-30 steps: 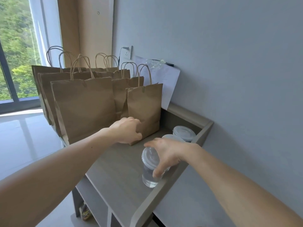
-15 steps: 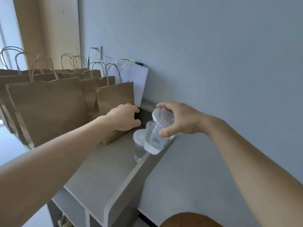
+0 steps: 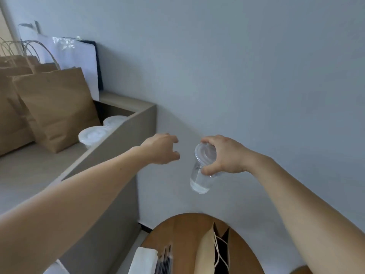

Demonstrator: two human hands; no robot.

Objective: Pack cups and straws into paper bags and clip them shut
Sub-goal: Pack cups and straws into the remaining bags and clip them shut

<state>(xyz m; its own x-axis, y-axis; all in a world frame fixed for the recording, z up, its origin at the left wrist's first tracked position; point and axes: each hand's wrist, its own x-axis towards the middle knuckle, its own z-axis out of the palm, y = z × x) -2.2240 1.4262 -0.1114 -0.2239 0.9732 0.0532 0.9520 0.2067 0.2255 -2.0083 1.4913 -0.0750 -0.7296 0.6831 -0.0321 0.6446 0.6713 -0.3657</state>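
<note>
My right hand (image 3: 223, 155) grips a clear lidded plastic cup (image 3: 201, 175) by its top and holds it tilted in the air, in front of the wall and above the round table. My left hand (image 3: 162, 149) hovers just left of the cup, fingers loosely curled, holding nothing. Two more lidded cups (image 3: 92, 135) stand on the grey shelf (image 3: 39, 171) beside a brown paper bag (image 3: 57, 107). An open paper bag (image 3: 209, 252) with string handles stands on the round wooden table (image 3: 177, 230) below. Dark straws (image 3: 164, 262) lie next to it.
Several more brown handled bags (image 3: 11, 91) stand in a row at the left of the shelf. White sheets and a dark board (image 3: 79, 62) lean on the wall behind them. A white packet (image 3: 144, 262) lies on the round table by the straws.
My right hand has lifted the cup off the shelf and carried it right, out over the round table. My left hand let go of the bag and followed to the right.
</note>
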